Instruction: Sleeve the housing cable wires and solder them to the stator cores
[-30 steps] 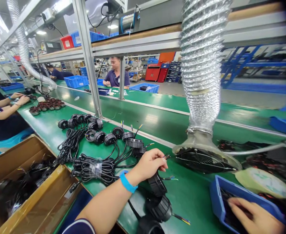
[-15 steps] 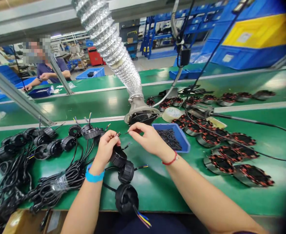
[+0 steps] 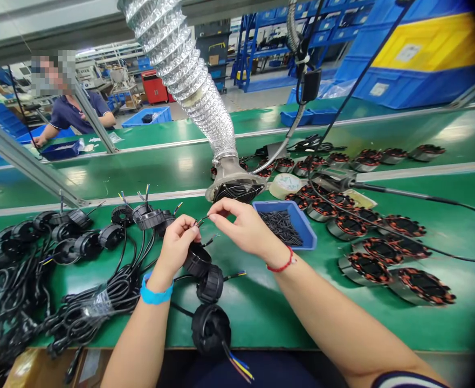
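Note:
My left hand (image 3: 177, 243) is closed in a pinch on thin wire ends (image 3: 198, 222) above a round black plastic housing (image 3: 197, 260). My right hand (image 3: 243, 226) pinches a short, thin black sleeve (image 3: 205, 218), its tip at the wire ends; whether it sits around a wire is too small to tell. Just right of that hand is a blue bin (image 3: 310, 237) with many short black sleeves (image 3: 281, 226). Nearer to me lie another black housing (image 3: 210, 284) and one with blue, yellow and red wires (image 3: 210, 328).
Black housings (image 3: 87, 243) and bundled black cables (image 3: 100, 307) cover the left of the green bench. Copper-wound stators (image 3: 364, 268) stand on the right. A foil duct (image 3: 205, 102) ends in a hood (image 3: 237, 186) beyond my hands. A co-worker (image 3: 69, 114) sits across the bench.
My right hand has moved slightly left, bringing the black sleeve up to the wire ends. My left hand stays nearly in place.

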The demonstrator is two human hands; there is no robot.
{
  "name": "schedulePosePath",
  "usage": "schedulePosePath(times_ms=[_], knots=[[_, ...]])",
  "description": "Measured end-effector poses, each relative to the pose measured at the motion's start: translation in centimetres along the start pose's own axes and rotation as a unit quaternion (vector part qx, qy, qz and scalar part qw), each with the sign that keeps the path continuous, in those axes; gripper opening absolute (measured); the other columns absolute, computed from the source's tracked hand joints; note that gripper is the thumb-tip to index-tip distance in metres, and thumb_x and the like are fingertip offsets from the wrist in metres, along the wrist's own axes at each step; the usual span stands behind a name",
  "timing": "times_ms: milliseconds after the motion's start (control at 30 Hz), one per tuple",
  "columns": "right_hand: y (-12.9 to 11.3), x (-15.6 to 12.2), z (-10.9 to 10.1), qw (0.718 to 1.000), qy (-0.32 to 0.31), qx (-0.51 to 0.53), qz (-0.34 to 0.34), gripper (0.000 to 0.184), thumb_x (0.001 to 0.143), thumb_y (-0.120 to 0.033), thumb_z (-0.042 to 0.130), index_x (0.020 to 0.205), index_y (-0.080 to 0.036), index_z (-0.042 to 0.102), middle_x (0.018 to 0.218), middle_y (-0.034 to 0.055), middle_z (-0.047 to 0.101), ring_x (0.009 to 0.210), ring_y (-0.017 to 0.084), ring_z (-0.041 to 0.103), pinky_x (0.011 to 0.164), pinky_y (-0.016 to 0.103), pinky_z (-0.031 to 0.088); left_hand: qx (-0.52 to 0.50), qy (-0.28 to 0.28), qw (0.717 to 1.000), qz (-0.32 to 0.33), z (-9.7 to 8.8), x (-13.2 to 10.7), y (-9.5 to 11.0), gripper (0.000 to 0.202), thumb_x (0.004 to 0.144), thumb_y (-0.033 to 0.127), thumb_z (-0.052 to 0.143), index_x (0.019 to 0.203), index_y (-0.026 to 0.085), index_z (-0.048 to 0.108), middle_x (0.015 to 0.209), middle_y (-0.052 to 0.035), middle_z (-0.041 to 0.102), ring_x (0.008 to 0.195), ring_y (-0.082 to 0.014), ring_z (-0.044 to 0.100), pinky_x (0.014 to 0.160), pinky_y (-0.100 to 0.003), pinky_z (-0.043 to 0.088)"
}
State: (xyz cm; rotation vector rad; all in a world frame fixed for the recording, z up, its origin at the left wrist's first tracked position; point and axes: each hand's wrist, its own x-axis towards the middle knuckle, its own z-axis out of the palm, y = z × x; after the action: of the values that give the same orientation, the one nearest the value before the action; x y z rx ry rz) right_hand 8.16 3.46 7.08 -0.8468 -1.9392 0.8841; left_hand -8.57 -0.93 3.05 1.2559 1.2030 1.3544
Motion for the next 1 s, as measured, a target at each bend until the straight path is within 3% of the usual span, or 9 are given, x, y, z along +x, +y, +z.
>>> schedulePosePath(times_ms=[200, 433, 567, 733, 1000], knots=[[-0.1, 0.2, -0.1, 0.999, -0.009, -0.039, -0.005, 0.011, 0.083, -0.015, 0.052, 0.076, -0.019, 0.060, 0.077, -0.0002, 0.065, 0.072, 0.013, 0.058, 0.069, 0.025, 0.045, 0.019, -0.011, 1.000, 0.002, -0.1, 0.1, 0.0, 0.010, 0.078, 0.025, 0.058, 0.074, 0.018, 0.052, 0.062, 0.0042, 0.055, 0.060, -0.0106, 0.052, 0.063, -0.023, 0.042], [-1.4, 0.9, -1.4, 0.976, -0.095, -0.183, -0.073, 0.017, 0.086, -0.024, 0.046, 0.077, -0.021, 0.061, 0.077, 0.0030, 0.067, 0.070, 0.017, 0.059, 0.067, 0.029, 0.044, 0.074, -0.016, 0.997, 0.013, 0.2, -0.7, 0.1, 0.006, 0.076, 0.023, 0.056, 0.074, 0.018, 0.053, 0.063, 0.0039, 0.051, 0.060, -0.0110, 0.048, 0.059, -0.023, 0.038], [-0.4, 1.7, -1.3, 0.974, -0.117, -0.183, -0.063, 0.024, 0.083, -0.040, 0.047, 0.069, -0.026, 0.059, 0.069, 0.0033, 0.066, 0.061, 0.020, 0.061, 0.059, 0.033, 0.046, 0.093, -0.020, 0.995, 0.015, 0.1, -0.6, -0.3, 0.005, 0.074, 0.021, 0.058, 0.072, 0.017, 0.055, 0.065, 0.0024, 0.053, 0.061, -0.0110, 0.047, 0.059, -0.024, 0.038], [1.4, 1.5, -1.0, 0.974, -0.124, -0.191, -0.017, 0.032, 0.083, -0.058, 0.047, 0.070, -0.032, 0.059, 0.074, 0.0050, 0.068, 0.065, 0.023, 0.063, 0.062, 0.037, 0.048, 0.075, -0.016, 0.997, -0.012, 0.0, -0.7, -0.3, 0.007, 0.075, 0.019, 0.061, 0.072, 0.017, 0.054, 0.064, 0.0032, 0.051, 0.060, -0.0102, 0.043, 0.056, -0.023, 0.035], [2.6, 0.7, -0.7, 0.974, -0.111, -0.197, -0.031, 0.036, 0.086, -0.062, 0.047, 0.069, -0.033, 0.056, 0.069, 0.0041, 0.063, 0.061, 0.021, 0.059, 0.064, 0.036, 0.047, 0.061, -0.011, 0.998, -0.017, 0.0, -0.5, -0.7, 0.009, 0.073, 0.020, 0.062, 0.070, 0.017, 0.055, 0.063, 0.0028, 0.051, 0.060, -0.0105, 0.043, 0.055, -0.024, 0.034]])
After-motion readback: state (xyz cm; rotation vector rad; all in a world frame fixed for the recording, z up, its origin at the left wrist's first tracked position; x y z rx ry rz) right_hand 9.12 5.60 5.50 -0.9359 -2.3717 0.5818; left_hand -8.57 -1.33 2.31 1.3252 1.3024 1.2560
